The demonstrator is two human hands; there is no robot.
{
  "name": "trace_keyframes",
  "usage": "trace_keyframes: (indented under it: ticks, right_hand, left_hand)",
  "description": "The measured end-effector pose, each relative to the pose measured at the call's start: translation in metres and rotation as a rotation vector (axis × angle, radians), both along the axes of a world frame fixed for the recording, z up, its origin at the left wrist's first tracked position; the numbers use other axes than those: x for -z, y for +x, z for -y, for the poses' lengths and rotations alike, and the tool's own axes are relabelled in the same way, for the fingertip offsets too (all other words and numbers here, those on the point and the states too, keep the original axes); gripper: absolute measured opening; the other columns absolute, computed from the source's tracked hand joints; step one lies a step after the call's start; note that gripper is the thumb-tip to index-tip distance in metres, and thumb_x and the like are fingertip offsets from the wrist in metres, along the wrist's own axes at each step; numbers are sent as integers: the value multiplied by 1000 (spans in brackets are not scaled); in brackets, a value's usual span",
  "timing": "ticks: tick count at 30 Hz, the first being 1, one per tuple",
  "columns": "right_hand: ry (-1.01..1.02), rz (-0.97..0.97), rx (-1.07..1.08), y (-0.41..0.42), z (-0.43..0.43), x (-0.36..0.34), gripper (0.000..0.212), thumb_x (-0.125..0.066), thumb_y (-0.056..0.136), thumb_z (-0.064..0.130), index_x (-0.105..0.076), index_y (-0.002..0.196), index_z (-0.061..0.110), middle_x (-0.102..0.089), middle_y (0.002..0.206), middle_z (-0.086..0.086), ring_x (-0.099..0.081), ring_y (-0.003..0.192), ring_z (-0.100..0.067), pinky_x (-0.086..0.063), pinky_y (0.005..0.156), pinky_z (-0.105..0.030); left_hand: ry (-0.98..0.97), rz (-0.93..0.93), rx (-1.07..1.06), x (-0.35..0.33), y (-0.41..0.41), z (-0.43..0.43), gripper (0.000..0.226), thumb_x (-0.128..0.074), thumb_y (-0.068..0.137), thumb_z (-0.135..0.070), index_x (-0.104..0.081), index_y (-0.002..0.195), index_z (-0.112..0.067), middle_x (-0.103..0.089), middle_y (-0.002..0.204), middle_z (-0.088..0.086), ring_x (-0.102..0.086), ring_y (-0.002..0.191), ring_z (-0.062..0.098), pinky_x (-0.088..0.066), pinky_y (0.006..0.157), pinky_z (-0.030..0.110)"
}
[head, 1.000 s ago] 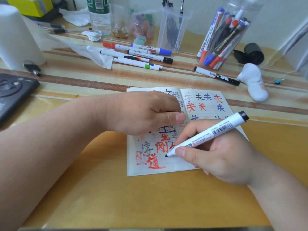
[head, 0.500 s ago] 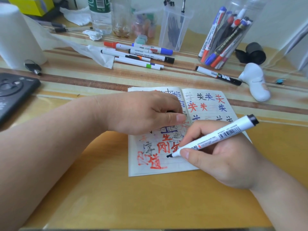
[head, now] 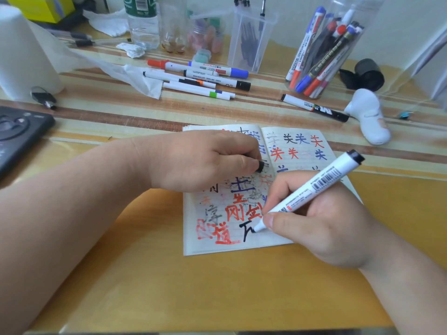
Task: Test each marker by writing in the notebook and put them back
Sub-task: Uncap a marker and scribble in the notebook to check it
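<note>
Wooden desk (head: 169,286) carries the open notebook (head: 208,247) near its front middle. On it the right hand (head: 321,226) grips a white marker (head: 312,189), tip on the left page; the left hand (head: 200,160) presses the notebook, pinching a black cap (head: 260,166). By the far edge a clear jar (head: 367,10) holds many markers (head: 321,59)

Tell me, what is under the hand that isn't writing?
The open notebook lies under the left hand, which pinches a black cap. Red, blue and black writing shows around the hand; whatever is written beneath the palm is covered.
</note>
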State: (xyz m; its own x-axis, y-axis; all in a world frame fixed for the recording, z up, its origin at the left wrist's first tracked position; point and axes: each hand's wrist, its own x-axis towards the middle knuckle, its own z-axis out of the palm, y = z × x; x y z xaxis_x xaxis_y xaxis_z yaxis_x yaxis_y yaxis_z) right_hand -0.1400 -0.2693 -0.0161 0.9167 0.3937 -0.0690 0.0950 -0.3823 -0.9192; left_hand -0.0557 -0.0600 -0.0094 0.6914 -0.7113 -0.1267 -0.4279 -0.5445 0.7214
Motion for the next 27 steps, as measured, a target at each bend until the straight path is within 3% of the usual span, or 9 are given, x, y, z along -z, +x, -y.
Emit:
trace_keyframes:
  ticks: [3, 8, 10, 14, 18, 23, 27]
  right_hand:
    - [1, -19, -51, 1, 1, -2, 7, -67, 72, 8, -62, 66, 9, -52, 56, -19, -42, 50, -16, -28, 45, -36]
    - [27, -12, -74, 4, 5, 2, 7, -72, 75, 14, -66, 72, 11, -55, 56, -15, -46, 50, -15, -33, 46, -29]
    - [131, -23, -54, 6, 9, 3, 8, -74, 77, 13, -68, 77, 8, -57, 55, -9, -50, 49, -15, -39, 47, -26]
    - [169, 28, 6, 10, 19, 4, 15, -73, 71, 21, -66, 73, 8, -52, 54, -7, -45, 49, -15, -34, 48, -25]
    - [158, 64, 13, 9, 15, 6, 6, -71, 75, 9, -65, 75, 6, -52, 52, 0, -45, 48, -11, -36, 47, -18]
    - [467, 59, 271, 17, 14, 8, 8, -65, 74, 6, -67, 71, 13, -48, 52, -11, -41, 44, -20, -30, 41, -14]
    - [523, 67, 387, 21, 14, 7, 14, -60, 76, 7, -67, 70, 17, -48, 54, -10, -41, 46, -20, -26, 41, -15]
  left_hand:
    - [-1, 8, -6, 0, -1, 1, 39, -41, 92, -52, -65, 109, -26, -67, 111, -11, -60, 108, 8, -48, 98, 40]
    - [11, 9, -19, -1, -2, 1, 35, -43, 93, -54, -65, 109, -31, -68, 109, -12, -62, 106, 6, -50, 95, 40]
    - [15, 15, -19, -1, -1, 0, 27, -48, 97, -55, -64, 109, -37, -70, 104, -14, -65, 98, 5, -53, 90, 39]
    - [6, 44, -24, -1, 1, -2, 15, -51, 98, -51, -62, 107, -46, -69, 92, -20, -67, 85, 2, -54, 80, 33]
    - [30, 65, -30, 1, 3, -2, 18, -51, 94, -56, -61, 106, -47, -69, 88, -20, -67, 80, 2, -54, 75, 31]
    - [22, 150, -36, 5, 3, -3, 27, -53, 90, -59, -64, 108, -43, -67, 88, -15, -64, 79, 1, -50, 71, 26]
    - [20, 161, -28, 2, 3, -2, 28, -54, 92, -56, -67, 112, -40, -68, 89, -16, -63, 81, -1, -52, 73, 26]
